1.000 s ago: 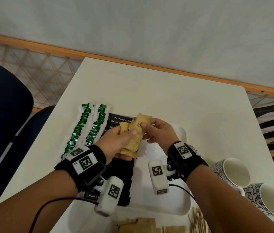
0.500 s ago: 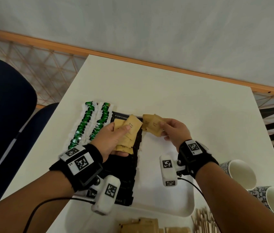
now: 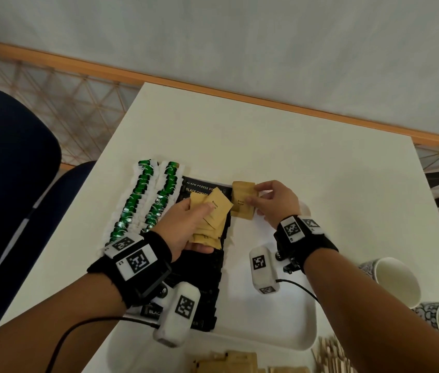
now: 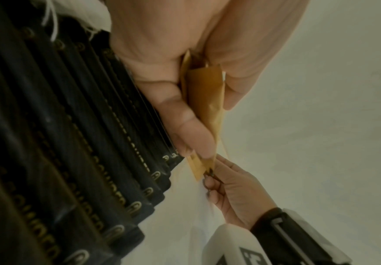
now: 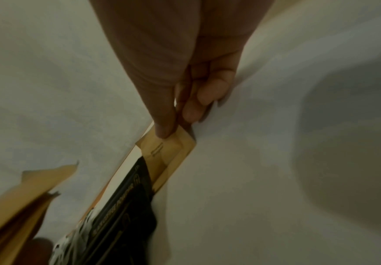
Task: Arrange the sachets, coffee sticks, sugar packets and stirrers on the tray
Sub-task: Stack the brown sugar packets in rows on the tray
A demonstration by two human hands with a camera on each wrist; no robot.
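My left hand (image 3: 186,224) grips a stack of brown sugar packets (image 3: 214,214) above the black coffee sticks (image 3: 205,275) that lie in a row on the white tray (image 3: 272,329). My right hand (image 3: 272,203) pinches a few brown sugar packets (image 3: 242,200) at the tray's far end, just right of the coffee sticks. The left wrist view shows the thumb (image 4: 184,129) pressed on the stack (image 4: 207,100). The right wrist view shows thumb and fingers (image 5: 193,111) pinching the packets (image 5: 169,154) low over the tray. Green and white sachets (image 3: 143,200) lie in two rows left of the coffee sticks.
More brown packets (image 3: 229,362) and wooden stirrers (image 3: 331,356) lie at the near table edge. Two patterned cups (image 3: 393,284) stand on the right. A dark blue chair (image 3: 11,184) is on the left. The table's (image 3: 280,146) far half is bare.
My right hand pulled a few packets off the left hand's stack, carried them right and lowered them to the tray's far end. The left hand kept its stack in place.
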